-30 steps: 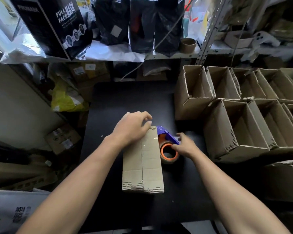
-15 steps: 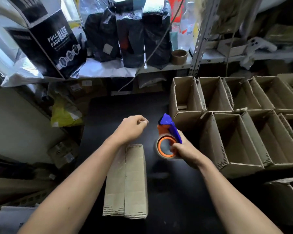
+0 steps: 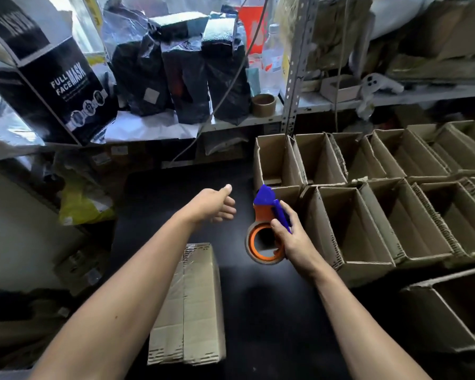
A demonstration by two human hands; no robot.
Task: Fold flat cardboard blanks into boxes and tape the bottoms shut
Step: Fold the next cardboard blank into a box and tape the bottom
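A brown cardboard box [image 3: 192, 305] lies bottom-up on the black table [image 3: 272, 303], its two flaps meeting along a centre seam. My right hand [image 3: 288, 234] is shut on a tape dispenser [image 3: 265, 231] with a blue handle and an orange core, held in the air to the right of the box. My left hand [image 3: 213, 205] hovers beyond the box's far end, fingers loosely apart and holding nothing. My left forearm hides the box's left edge.
Several open-topped folded boxes [image 3: 351, 223] stand in rows along the right of the table. A metal shelf [image 3: 176, 130] at the back carries black bags, a "FULL FACE MASK" carton [image 3: 63, 86] and an empty tape core [image 3: 263, 105]. Clutter fills the floor at left.
My right hand picked the tape dispenser up from the table beside the box and raised it. My left hand lifted off the box and moved away from it, fingers opening.
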